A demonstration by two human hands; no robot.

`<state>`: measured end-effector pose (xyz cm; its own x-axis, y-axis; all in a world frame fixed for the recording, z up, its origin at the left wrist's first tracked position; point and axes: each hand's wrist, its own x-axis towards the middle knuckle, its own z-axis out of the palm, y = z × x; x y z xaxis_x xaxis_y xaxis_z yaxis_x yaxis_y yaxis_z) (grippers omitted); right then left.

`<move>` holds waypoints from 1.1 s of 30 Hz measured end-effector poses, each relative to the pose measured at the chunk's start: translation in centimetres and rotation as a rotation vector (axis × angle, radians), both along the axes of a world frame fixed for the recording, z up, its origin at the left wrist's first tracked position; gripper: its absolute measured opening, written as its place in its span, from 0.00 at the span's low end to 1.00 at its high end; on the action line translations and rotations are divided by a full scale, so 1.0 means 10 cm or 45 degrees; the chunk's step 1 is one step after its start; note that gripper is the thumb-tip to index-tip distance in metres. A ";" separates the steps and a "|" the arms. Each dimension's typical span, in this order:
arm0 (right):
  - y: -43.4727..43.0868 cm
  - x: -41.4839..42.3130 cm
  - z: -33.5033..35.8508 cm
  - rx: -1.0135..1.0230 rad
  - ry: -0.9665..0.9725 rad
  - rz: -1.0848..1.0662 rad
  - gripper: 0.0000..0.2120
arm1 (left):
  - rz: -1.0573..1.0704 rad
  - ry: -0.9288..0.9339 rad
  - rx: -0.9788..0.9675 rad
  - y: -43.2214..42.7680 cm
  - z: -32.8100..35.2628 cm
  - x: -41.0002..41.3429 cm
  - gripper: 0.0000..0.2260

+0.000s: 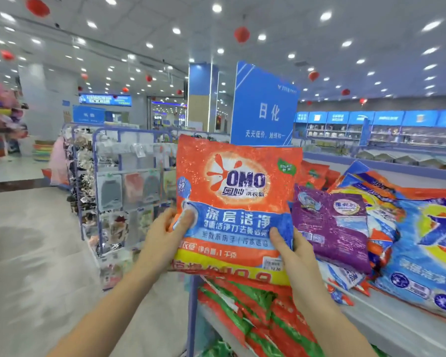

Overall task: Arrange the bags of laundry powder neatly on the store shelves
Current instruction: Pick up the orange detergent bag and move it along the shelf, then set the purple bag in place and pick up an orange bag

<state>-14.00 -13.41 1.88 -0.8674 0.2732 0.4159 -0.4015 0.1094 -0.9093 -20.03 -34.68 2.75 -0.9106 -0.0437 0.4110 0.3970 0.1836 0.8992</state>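
1. Gripping the OMO bag [238, 191] by its lower corners with left hand [165, 235] and right hand [292, 253], thumbs in front.
2. Held upright over the shelf [397, 328], at its left end.
3. To the right, a purple bag [332, 222] leaning on heaped blue bags [422, 240].
4. Beyond, a blue sign [264, 106].

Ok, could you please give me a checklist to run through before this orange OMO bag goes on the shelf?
1. Grip on orange plastic OMO powder bag, left hand and right hand at its lower sides: ok.
2. Bag upright, front visible: ok.
3. Purple plastic bag lying straight: not ok, tilted.
4. Large blue-and-orange bags tidy: not ok, heaped askew.
5. Free slot on white shelf: cannot tell.
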 end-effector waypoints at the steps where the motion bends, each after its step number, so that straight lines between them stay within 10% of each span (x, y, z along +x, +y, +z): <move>1: 0.02 -0.14 0.02 -0.001 0.008 -0.033 0.05 | -0.046 0.020 -0.022 0.04 0.05 -0.19 0.28; 15: 0.21 -1.23 0.27 -0.082 0.080 -0.810 0.04 | -0.836 -0.046 0.005 1.02 0.30 -2.21 0.11; 20: 0.05 -1.58 0.16 -0.002 0.066 -0.875 0.05 | -0.832 -0.144 0.159 1.04 0.17 -2.60 0.13; 26: 0.01 -1.67 -0.11 0.136 -0.251 -0.828 0.35 | -0.706 -0.090 -0.120 0.97 -0.27 -2.68 0.14; 33: -0.07 -1.87 -0.13 0.297 -0.090 -1.027 0.27 | -0.639 -0.114 0.024 1.09 -0.49 -2.76 0.20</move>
